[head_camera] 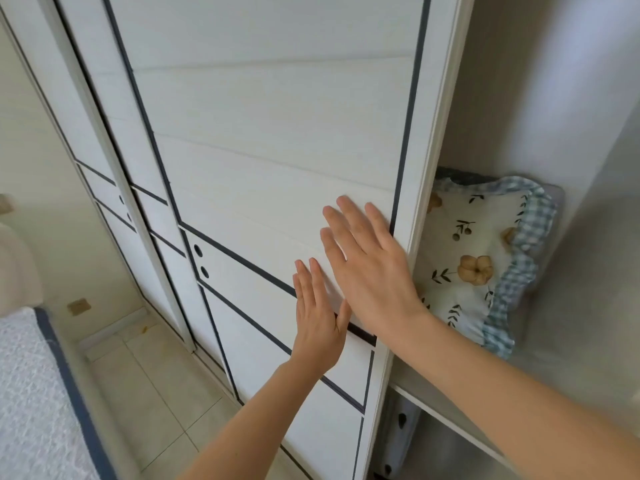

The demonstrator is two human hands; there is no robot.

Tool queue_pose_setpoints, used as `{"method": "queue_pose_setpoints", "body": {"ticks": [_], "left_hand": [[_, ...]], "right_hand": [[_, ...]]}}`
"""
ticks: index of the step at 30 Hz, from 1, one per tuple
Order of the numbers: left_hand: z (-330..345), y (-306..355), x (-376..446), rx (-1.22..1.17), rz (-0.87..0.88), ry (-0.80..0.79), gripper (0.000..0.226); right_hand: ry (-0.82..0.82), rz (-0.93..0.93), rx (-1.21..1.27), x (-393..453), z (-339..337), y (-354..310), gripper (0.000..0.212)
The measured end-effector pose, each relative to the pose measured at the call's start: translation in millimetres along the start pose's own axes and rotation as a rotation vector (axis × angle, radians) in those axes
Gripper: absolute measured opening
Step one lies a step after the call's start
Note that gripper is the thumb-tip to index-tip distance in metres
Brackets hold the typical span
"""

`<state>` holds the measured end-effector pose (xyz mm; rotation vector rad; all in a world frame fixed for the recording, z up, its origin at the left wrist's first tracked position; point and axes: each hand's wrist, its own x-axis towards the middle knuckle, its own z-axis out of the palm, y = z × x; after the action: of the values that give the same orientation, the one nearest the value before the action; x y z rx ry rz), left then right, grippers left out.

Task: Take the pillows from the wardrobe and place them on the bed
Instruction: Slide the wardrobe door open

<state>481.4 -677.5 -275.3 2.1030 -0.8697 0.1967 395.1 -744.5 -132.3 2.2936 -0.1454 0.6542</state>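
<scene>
A white sliding wardrobe door (270, 140) with dark trim fills the middle of the view. My left hand (320, 320) and my right hand (370, 268) both lie flat against it near its right edge, fingers spread, holding nothing. To the right of the door the wardrobe stands partly uncovered. On its shelf (446, 415) lies a white pillow (481, 258) with a flower print and a blue checked frill; the door frame hides its left part. A second patterned item (398, 434) shows under the shelf, mostly hidden.
The bed (31, 393), with a white textured cover and a dark blue edge, sits at the lower left. A strip of pale tiled floor (149, 386) runs between bed and wardrobe. Another sliding door (104, 133) stands further left.
</scene>
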Motion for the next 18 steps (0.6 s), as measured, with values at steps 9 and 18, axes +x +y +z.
{"method": "queue_pose_setpoints", "body": {"ticks": [9, 18], "left_hand": [[-41.7, -59.0, 42.8, -0.283, -0.063, 0.038, 0.065], [-68.5, -100.8, 94.0, -0.416, -0.171, 0.136, 0.079]], "right_hand": [[0.028, -0.174, -0.342, 91.8, 6.2, -7.0, 0.071], [0.034, -0.323, -0.373, 173.6, 6.6, -23.5, 0.066]]}}
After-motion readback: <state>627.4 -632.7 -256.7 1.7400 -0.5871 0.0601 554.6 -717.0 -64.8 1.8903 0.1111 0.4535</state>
